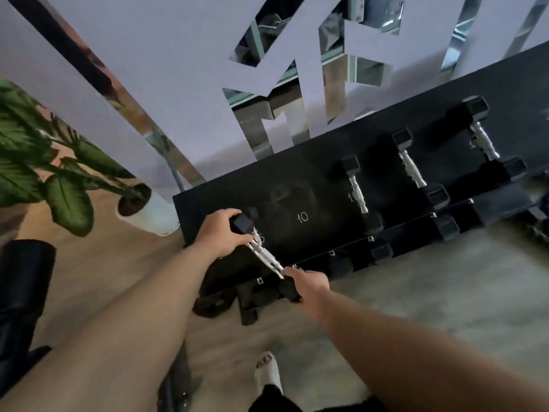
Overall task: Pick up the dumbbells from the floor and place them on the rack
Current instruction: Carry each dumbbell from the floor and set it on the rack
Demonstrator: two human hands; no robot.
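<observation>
A black hex dumbbell with a chrome handle point(266, 256) lies at the left end of the black rack's top shelf point(312, 185). My left hand point(221, 230) grips its far head. My right hand point(307, 282) grips its near head at the shelf's front edge. Three more dumbbells rest on the same shelf to the right: one point(358, 193) beside a chalked "10", a second point(414, 169), and a third point(485, 141). More black dumbbell heads point(381, 252) show on the lower shelf. A dark dumbbell point(248, 315) lies on the floor under the rack's left end.
A potted plant in a white pot point(151, 214) stands just left of the rack. A black padded bench or seat point(20, 292) is at the far left. A mirrored wall with pale decals rises behind the rack. My white shoe point(267, 370) is on the floor below.
</observation>
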